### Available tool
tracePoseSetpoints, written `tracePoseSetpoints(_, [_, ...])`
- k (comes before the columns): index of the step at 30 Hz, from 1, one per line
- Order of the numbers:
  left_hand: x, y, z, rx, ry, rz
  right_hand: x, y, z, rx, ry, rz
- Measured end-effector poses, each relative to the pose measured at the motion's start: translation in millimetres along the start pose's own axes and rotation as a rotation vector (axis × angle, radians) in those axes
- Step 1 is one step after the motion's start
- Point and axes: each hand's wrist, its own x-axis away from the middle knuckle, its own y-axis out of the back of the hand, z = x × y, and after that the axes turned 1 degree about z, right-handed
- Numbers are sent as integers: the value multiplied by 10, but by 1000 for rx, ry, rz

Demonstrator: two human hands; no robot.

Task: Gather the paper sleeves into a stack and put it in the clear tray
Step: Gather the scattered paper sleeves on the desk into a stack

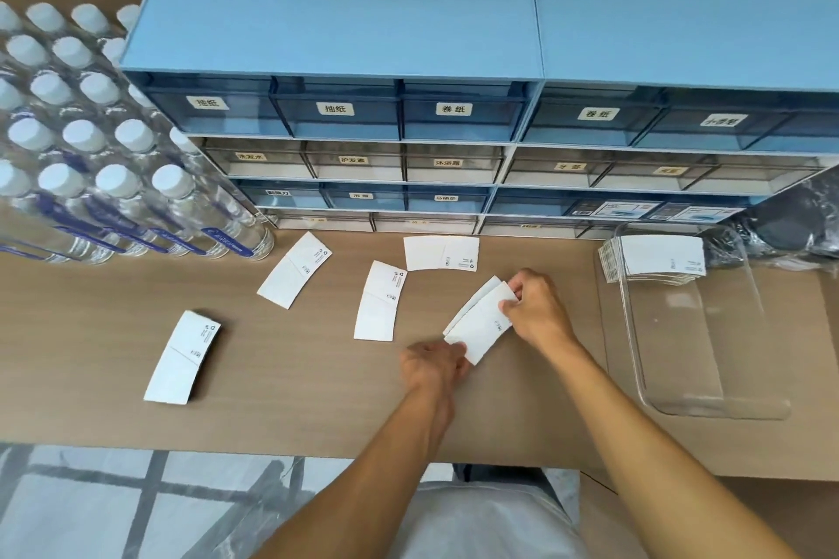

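Both hands hold a small stack of white paper sleeves [481, 319] just above the brown table. My left hand [433, 362] pinches its near end and my right hand [538, 304] grips its far end. Several more white sleeves lie flat on the table: one at the far middle [441, 252], one left of the hands [380, 301], one further left [294, 270], and a thicker pile at the near left [181, 363]. The clear tray [708, 395] stands to the right, with a stack of sleeves [658, 261] lying at its far end.
A blue cabinet of labelled drawers [454, 141] lines the back of the table. A pack of water bottles [91, 141] with white caps stands at the left. Dark plastic wrapping [799, 222] lies behind the tray. The table's front edge [227, 452] runs near me.
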Motion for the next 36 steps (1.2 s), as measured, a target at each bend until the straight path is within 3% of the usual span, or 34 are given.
tracePoseSetpoints(15, [17,-239,13,158,142,-95,-277,12,-9,243,68,98])
tracePoseSetpoints(20, [-31,-167,29,127,145,10,-286,48,14,129,14,137])
tracePoseSetpoints(28, [-15,110,-122,108,48,-88,-101,-98,113,-83,-24,189])
tracePoseSetpoints(32, [-46,358,-222,170,45,-129,-59,-230,411,-79,61,196])
tracePoseSetpoints(36, [-21,537,-246,280,47,-187,-114,-371,849,93,237,234])
